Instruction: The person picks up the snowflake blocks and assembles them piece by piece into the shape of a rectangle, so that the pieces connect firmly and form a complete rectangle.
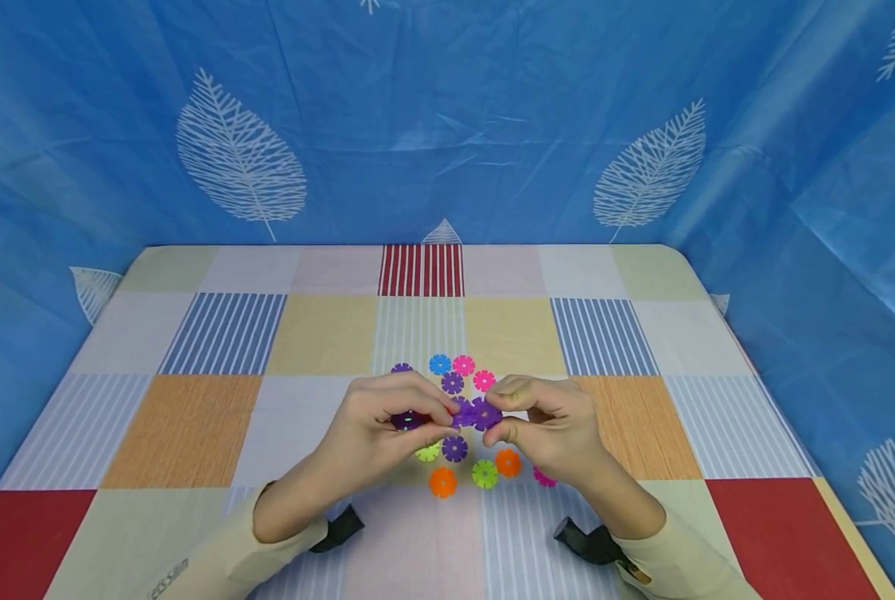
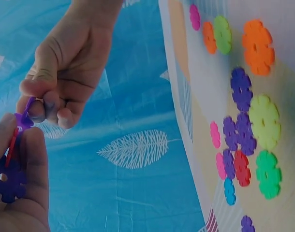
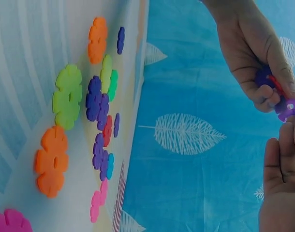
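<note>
Both hands meet over the middle of the table, above several notched plastic discs. My left hand (image 1: 395, 417) holds a small chain of discs. In the left wrist view a purple disc (image 2: 11, 182) sits in its palm side, joined to a red disc (image 2: 12, 147) seen edge-on, with a lighter purple disc (image 2: 24, 121) beyond. Between thumb and fingertips, my right hand (image 1: 556, 421) pinches a purple disc (image 1: 487, 414) against the chain's right end. Fingers partly hide the joint; whether the slots are fully engaged I cannot tell.
Loose discs lie below and around the hands: orange (image 1: 442, 482), lime green (image 1: 485, 474), purple (image 1: 454, 449), blue (image 1: 439, 364) and pink (image 1: 463, 365) among them. A patchwork cloth (image 1: 207, 429) covers the table. Blue leaf-print sheeting (image 1: 447, 125) hangs behind and at both sides.
</note>
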Available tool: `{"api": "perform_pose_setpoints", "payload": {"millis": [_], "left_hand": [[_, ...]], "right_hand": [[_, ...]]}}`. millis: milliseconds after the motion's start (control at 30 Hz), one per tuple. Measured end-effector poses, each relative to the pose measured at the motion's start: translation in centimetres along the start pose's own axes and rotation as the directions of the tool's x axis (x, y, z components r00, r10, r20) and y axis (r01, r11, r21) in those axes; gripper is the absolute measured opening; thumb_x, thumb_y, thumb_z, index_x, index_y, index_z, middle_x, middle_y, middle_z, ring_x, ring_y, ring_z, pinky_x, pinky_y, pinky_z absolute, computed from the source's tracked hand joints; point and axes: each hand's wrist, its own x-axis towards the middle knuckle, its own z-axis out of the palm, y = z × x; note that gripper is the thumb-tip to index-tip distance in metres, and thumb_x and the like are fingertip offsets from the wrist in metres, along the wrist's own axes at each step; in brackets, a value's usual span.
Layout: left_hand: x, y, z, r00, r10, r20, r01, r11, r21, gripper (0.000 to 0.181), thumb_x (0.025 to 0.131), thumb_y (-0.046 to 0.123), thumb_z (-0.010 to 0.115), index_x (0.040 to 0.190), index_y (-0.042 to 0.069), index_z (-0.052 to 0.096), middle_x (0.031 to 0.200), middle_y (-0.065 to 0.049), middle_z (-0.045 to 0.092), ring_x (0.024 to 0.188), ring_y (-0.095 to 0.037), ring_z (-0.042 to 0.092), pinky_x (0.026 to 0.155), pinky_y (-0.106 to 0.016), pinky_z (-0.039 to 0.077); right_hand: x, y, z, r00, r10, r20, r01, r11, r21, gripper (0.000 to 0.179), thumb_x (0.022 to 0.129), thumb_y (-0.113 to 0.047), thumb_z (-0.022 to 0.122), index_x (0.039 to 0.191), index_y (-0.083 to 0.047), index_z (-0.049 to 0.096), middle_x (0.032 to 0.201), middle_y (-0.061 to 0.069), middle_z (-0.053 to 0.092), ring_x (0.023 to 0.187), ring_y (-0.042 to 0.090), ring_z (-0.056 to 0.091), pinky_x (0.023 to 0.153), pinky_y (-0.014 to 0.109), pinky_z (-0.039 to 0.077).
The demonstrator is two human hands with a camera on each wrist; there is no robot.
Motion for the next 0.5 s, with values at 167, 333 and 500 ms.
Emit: {"api": "perform_pose_setpoints", "payload": {"millis": [167,333,500], "left_hand": [[-0.01,0.01,-0.04,1.0,-0.003,-0.007,0.003,1.0,0.005,0.004,0.083,0.006,0.077,0.083,0.006,0.073,0.089,-0.003,0.072,0.085,-0.016,0.067,0.064,-0.025,0.056],[0.11,0.38,-0.16,0.999,-0.048,-0.01,0.049,0.998,0.047,0.013,0.08,0.003,0.079,0.09,0.007,0.071,0.091,-0.004,0.071,0.084,-0.016,0.068,0.066,-0.025,0.057],[0.27,0.87,-0.24,0.985,-0.172,0.031,0.168,0.982,0.089,0.034,0.078,0.001,0.08,0.108,0.007,0.064,0.097,-0.002,0.069,0.082,-0.011,0.067,0.069,-0.026,0.057]], "right_hand": [[-0.09,0.08,0.12,1.0,0.02,-0.02,-0.02,1.0,0.014,0.028,0.077,-0.003,0.078,0.098,0.012,0.068,0.094,0.019,0.072,0.09,0.024,0.069,0.084,0.035,0.055],[-0.18,0.05,0.02,0.997,0.069,-0.017,-0.069,0.997,-0.037,0.029,0.08,-0.007,0.076,0.097,0.012,0.064,0.094,0.017,0.07,0.09,0.02,0.067,0.08,0.032,0.056],[-0.21,-0.17,-0.04,0.99,0.142,-0.007,-0.142,0.987,-0.076,0.032,0.081,-0.009,0.075,0.098,0.014,0.06,0.091,0.017,0.068,0.081,0.019,0.065,0.075,0.029,0.057]]}}
